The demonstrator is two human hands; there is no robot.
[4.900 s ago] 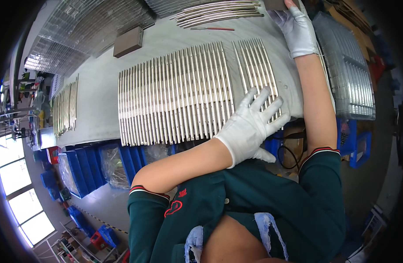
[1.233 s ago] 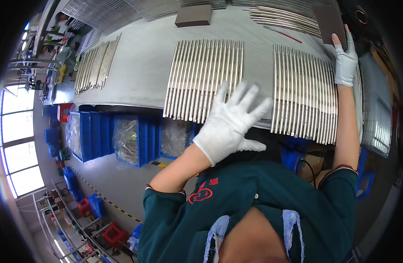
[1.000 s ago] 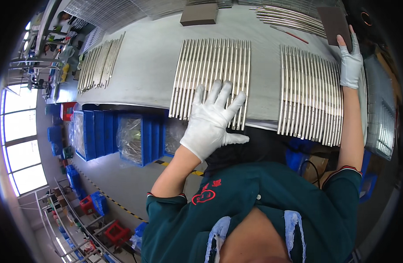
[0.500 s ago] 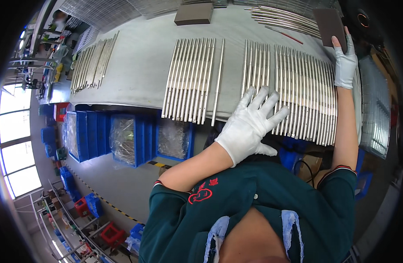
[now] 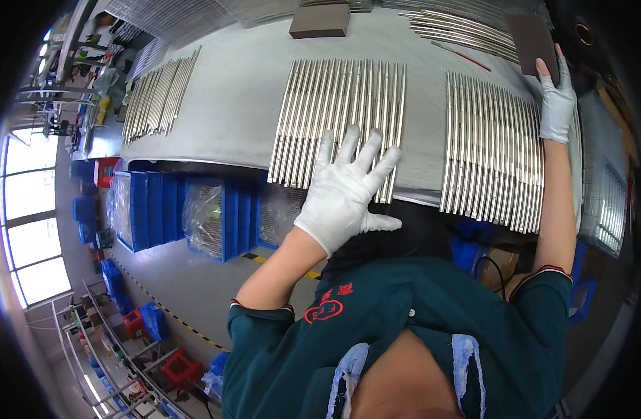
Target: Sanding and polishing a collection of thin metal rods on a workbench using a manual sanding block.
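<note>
Left grip released, white-gloved palm flat on shiny ribbed metal rods; right grip pinching a dark flat block.

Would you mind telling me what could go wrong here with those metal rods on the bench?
The middle batch of rods overhangs the table edge; the spread left hand pressing its near ends might roll some off. The right hand rests far away on a dark block, so the right batch, also overhanging, lies unguarded.
</note>
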